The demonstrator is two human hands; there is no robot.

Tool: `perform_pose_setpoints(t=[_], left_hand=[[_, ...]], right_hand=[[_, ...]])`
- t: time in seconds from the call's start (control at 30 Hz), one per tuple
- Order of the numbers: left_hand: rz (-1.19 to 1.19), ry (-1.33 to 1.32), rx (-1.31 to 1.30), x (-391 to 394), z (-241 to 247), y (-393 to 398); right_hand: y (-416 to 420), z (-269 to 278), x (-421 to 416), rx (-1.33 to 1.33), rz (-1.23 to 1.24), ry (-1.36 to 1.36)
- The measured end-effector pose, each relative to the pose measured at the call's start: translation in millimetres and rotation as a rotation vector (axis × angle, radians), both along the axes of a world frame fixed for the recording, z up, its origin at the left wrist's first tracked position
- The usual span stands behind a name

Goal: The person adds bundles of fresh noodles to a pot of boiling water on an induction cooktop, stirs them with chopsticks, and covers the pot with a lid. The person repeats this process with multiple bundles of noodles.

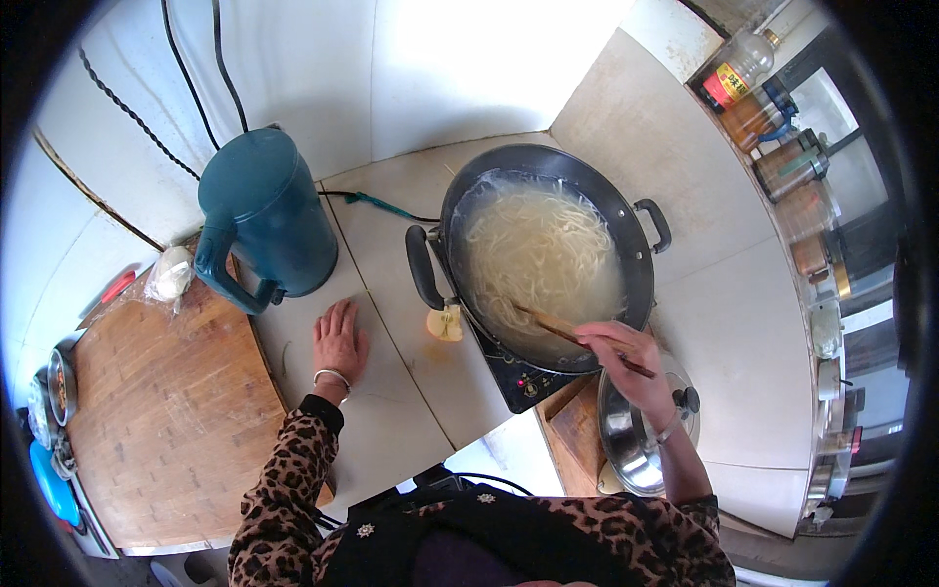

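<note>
Noodles (543, 242) lie in cloudy, steaming liquid inside a dark two-handled wok (642, 293). The wok sits on a black induction cooker (517, 385) whose red light is lit. My right hand (623, 356) is closed around a pair of wooden chopsticks (554, 325), with their tips down in the noodles near the wok's front left. My left hand (339, 341) rests palm down on the white tiled counter (396, 396), holding nothing, fingers slightly apart. It lies between a wooden cutting board and a teal electric kettle (268, 213). A cut piece of apple (445, 323) sits beside the wok's left handle.
A large wooden cutting board (176, 411) spans the left, with a plastic-wrapped white lump (170, 275) at its back corner. A metal lid (631, 440) stands under my right forearm. Jars and bottles (796, 165) line the right ledge. A cord (389, 208) runs behind the wok.
</note>
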State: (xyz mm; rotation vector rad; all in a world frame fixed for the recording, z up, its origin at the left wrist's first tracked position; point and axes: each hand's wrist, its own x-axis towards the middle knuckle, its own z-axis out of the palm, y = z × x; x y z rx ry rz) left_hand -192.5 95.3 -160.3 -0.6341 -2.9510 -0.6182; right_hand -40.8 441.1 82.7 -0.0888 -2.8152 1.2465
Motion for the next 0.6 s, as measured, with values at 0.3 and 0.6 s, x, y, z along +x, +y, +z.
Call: perform_pose_setpoints(t=[0.3,0.6], left_hand=[[-0.018,0.021,-0.027,1,1,1],[-0.004,0.022,-0.007,-1,1,4]], right_hand=[[11,-35,-51,0.461,0.269,0.211],[50,-24,-24,0.372,-0.167,0.327]])
